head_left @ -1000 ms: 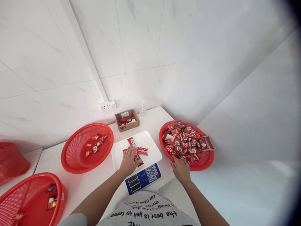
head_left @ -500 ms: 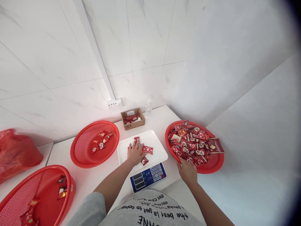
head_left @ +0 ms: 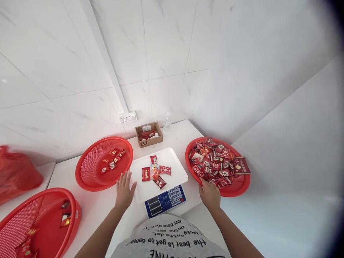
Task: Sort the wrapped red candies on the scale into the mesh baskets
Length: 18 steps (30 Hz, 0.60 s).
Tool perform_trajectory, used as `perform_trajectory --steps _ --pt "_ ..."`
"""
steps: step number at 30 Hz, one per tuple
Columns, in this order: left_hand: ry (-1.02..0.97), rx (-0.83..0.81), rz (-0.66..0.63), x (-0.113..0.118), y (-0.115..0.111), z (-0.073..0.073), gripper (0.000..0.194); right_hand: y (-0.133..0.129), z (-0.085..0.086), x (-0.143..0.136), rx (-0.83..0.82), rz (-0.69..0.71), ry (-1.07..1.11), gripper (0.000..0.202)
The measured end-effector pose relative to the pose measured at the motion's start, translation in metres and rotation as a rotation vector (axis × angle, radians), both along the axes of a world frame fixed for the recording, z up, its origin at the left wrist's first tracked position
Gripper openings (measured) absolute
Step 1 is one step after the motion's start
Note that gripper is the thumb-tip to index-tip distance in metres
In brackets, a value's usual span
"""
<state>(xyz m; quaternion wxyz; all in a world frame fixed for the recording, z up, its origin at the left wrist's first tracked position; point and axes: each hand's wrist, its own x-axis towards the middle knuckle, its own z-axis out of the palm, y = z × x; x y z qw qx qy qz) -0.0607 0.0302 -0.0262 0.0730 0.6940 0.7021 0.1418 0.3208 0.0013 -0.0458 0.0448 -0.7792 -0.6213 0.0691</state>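
Observation:
My left hand (head_left: 124,190) is open and holds nothing, its fingers apart, between the left red basket (head_left: 80,179) and the scale's white tray (head_left: 176,168). Several red snack packets (head_left: 165,170) lie loosely on that tray, with a lighter, multicoloured packet (head_left: 154,171) in their middle. Below the tray shows the blue keypad panel (head_left: 164,201) of the scale. My right hand (head_left: 210,195) is closed on the near rim of the right red basket (head_left: 243,190), its fingertips partly hidden. This basket is heaped with red packets (head_left: 215,163), and one larger packet (head_left: 241,165) lies over its right side.
A small cardboard box (head_left: 149,142) with red packets stands at the back, beside a clear plastic bottle (head_left: 167,123). Another red basket (head_left: 72,204) with a few packets is at lower left. A red plastic bag (head_left: 18,175) sits further left. The wall socket (head_left: 127,117) is behind.
My left hand has lifted off the packets on the tray and moved left, uncovering them. My right hand stays at the basket rim. The whole view has shifted slightly.

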Motion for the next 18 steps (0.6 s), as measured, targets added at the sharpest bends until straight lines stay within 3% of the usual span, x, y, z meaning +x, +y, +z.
perform_trajectory --steps 6,18 --pt "0.167 -0.035 0.142 -0.044 -0.012 -0.001 0.058 0.000 0.002 -0.001 -0.004 0.006 -0.015 0.037" --pt "0.150 -0.258 0.231 -0.084 -0.021 0.020 0.050 -0.001 0.003 0.000 -0.028 0.013 -0.006 0.040"
